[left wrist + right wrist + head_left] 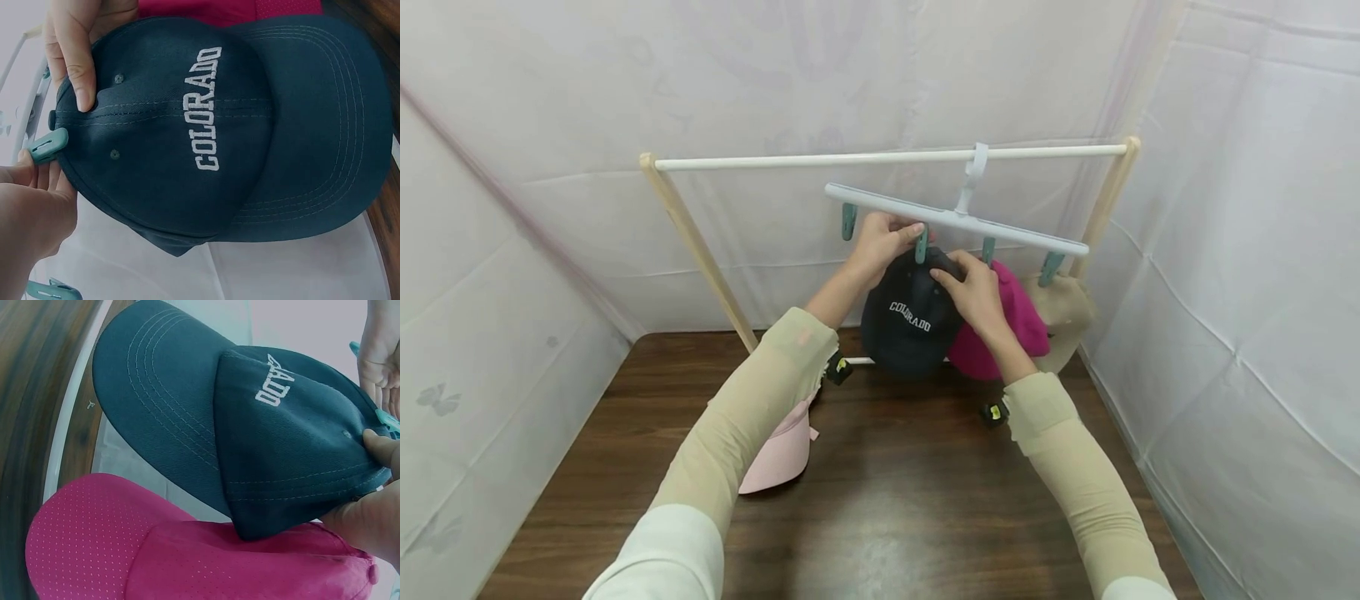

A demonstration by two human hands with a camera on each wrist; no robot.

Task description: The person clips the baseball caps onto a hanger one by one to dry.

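Two hands met at the dark cap (904, 346), which hung brim down beneath the sloping hanger (1022, 234): the right hand (973, 287) pinched its crown, thumb on the front, while the left hand (882, 243) pinched the green clip (921, 247) at the crown's upper edge. Whether the clip had bitten the cloth could not be told, and that looked like the chief risk: if it caught only a sliver beside the top button (52, 119), the cap would probably slip off once the right hand let go. The hanger stood high at its left end and low at its right, with the magenta cap (1022, 321) and the tan cap (1063, 312) both on the lower side; a hard tug might swing it, or slide its hook (974, 171) along the white rail (775, 161). The right hand lay in front of the magenta cap, so a careless knock could work that one loose as well. Any cap that fell would likely land on the table (887, 500), where the pink cap (778, 454) sat.
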